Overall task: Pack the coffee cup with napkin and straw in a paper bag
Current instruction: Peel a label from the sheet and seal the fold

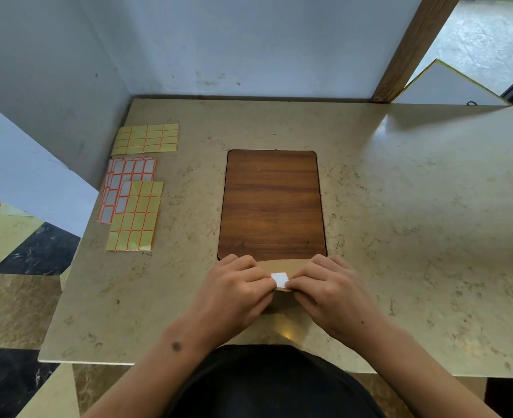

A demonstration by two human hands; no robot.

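Sticker sheets (134,188), yellow and white with orange borders, lie at the table's (415,221) left side; a wooden board (272,205) sits mid-table. At the near edge, just before the board, the paper bag (282,309) stands with its top folded over. Left hand (234,292) and right hand (329,292) both curl over the fold, fingertips pinching a white sticker (279,279) on it.

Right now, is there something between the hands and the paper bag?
No. Both the left hand and the right hand already touch the folded top of the paper bag, pressing a white sticker over the fold. Nothing visible lies between them.
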